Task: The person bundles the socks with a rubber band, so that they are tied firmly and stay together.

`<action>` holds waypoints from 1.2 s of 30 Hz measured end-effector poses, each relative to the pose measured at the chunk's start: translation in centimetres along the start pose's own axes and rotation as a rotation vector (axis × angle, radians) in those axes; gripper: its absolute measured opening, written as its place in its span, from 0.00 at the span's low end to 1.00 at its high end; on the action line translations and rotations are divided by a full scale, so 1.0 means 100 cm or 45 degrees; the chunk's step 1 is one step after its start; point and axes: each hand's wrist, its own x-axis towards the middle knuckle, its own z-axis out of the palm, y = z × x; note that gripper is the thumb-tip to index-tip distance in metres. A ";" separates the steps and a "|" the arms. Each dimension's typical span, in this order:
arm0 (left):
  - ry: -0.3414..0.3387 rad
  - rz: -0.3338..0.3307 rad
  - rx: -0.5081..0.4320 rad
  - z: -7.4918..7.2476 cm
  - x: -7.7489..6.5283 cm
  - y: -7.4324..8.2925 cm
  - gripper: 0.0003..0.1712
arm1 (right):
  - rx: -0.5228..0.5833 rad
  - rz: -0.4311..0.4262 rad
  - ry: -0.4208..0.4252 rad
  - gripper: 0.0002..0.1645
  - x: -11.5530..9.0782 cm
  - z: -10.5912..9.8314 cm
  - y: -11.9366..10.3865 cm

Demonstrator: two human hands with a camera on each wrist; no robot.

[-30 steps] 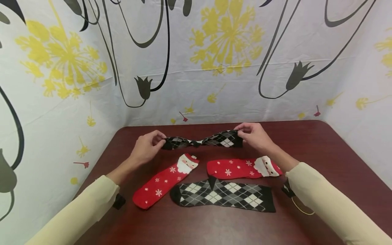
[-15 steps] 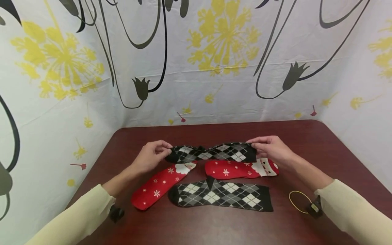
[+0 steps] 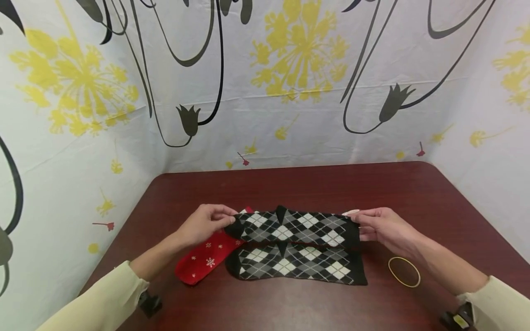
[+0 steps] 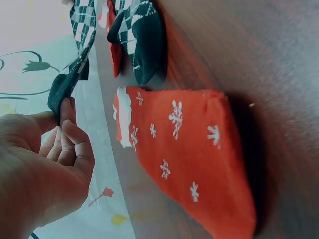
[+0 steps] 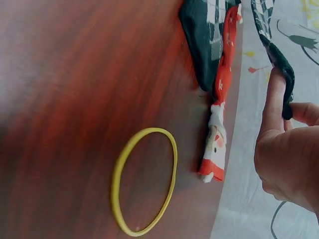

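Note:
Stretched between both hands is a black, grey and white argyle sock. My left hand pinches its toe end between thumb and fingers, and my right hand pinches the black cuff. In both wrist views the held sock is raised above the table. A matching argyle sock lies flat just below it in the head view. One red snowflake sock lies at a slant by my left hand, partly covered in the head view. The other red sock, with a Santa face, shows in the right wrist view beyond the flat argyle sock.
A yellow rubber band lies on the dark red-brown table near my right forearm. Behind the table and at its sides hangs a white curtain printed with flowers.
Both hands have brought the held argyle sock from the back of the table toward me, over the red socks. The sock, earlier bunched, is now spread flat. My right forearm has moved off the rubber band.

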 end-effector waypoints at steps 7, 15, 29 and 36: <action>-0.083 0.042 -0.019 -0.002 -0.016 -0.004 0.17 | 0.004 0.005 -0.037 0.25 -0.019 0.002 0.008; -0.191 -0.001 -0.127 0.005 -0.029 -0.005 0.18 | -0.051 0.045 -0.081 0.24 -0.031 0.004 0.019; -0.343 -0.111 -0.292 0.025 -0.039 -0.016 0.18 | -0.062 0.058 -0.182 0.21 -0.032 0.003 0.034; -0.354 -0.137 -0.268 0.027 -0.039 -0.016 0.16 | -0.082 0.071 -0.153 0.21 -0.033 0.006 0.035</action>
